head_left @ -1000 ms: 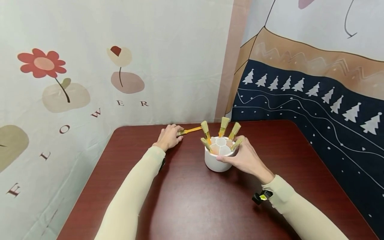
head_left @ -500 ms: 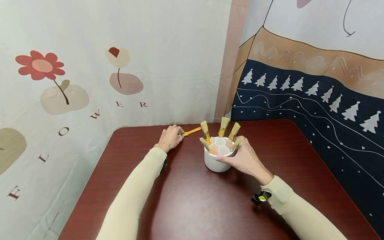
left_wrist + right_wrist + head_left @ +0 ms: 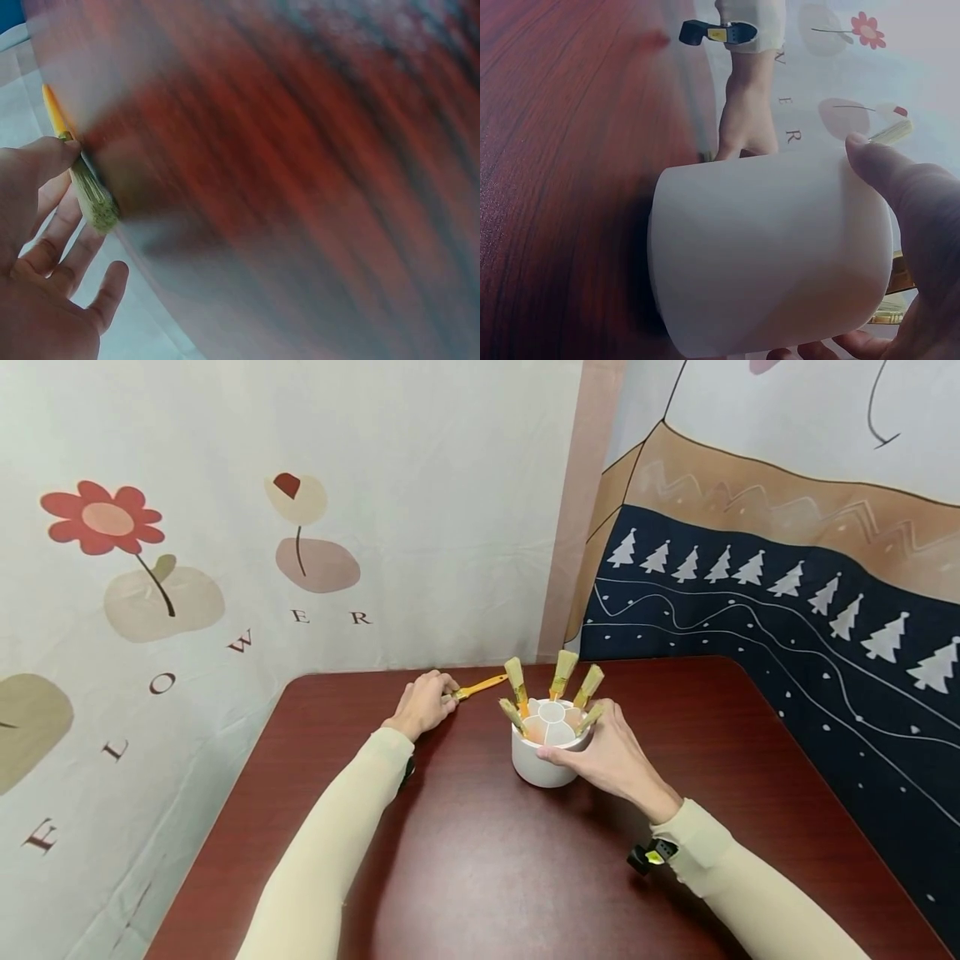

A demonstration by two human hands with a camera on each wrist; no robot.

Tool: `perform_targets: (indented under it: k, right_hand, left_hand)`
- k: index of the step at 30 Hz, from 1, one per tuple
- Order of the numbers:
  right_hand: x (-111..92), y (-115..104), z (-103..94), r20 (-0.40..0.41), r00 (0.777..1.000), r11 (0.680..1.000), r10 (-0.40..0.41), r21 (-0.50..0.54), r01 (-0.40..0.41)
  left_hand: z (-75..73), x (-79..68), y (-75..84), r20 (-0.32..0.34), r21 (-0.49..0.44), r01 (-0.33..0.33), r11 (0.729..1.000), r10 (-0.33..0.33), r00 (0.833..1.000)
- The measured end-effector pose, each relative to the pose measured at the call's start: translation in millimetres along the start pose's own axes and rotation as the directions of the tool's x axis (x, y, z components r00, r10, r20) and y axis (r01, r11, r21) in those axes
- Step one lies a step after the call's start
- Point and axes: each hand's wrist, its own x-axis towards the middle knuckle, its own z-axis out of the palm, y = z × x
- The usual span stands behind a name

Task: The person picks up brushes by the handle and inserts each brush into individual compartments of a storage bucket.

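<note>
Barely anything's moved lately: left hand (image 3: 424, 702) still pinches the loose orange-handled brush (image 3: 474, 687) on the table (image 3: 465, 860), right hand (image 3: 609, 752) keeps gripping the white brush holder (image 3: 542, 763).

Bright even light; left wrist view heavily motion-blurred.

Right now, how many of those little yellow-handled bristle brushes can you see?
5. Four stand in the white round holder gripped by the right hand. One yellow-handled bristle brush lies on the table under the left hand.
</note>
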Motion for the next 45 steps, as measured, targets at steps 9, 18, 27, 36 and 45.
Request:
perform_targets:
  k: [9,18,27,36,45]
  right_hand:
    - [-2.6,0.1,1.3,-0.007,1.000,1.000,-0.025,0.002,0.025]
    - [-2.8,2.8,-1.9,-0.004,0.999,0.999,-0.052,-0.012,0.052]
    - [-1.8,7.9,-7.6,0.010,0.999,0.999,-0.041,0.001,0.041]
    - [0.9,16.6,-18.6,0.055,0.996,0.997,-0.074,-0.019,0.075]
    - [5.3,27.4,-23.0,0.115,0.989,0.996,-0.089,-0.018,0.091]
  left_hand:
    - [0.0,-2.7,-5.1,-0.020,-0.074,0.014,0.997,-0.016,1.000]
    - [-7.3,-9.3,-5.4,-0.044,-0.110,-0.010,0.994,0.005,0.999]
    - [-12.6,-16.1,-1.4,-0.079,-0.163,-0.025,0.986,0.013,0.997]
    - [-17.1,-27.0,1.3,-0.137,-0.178,-0.072,0.981,0.047,0.989]
    - [-23.5,-40.3,6.2,-0.218,-0.240,-0.116,0.964,0.063,0.974]
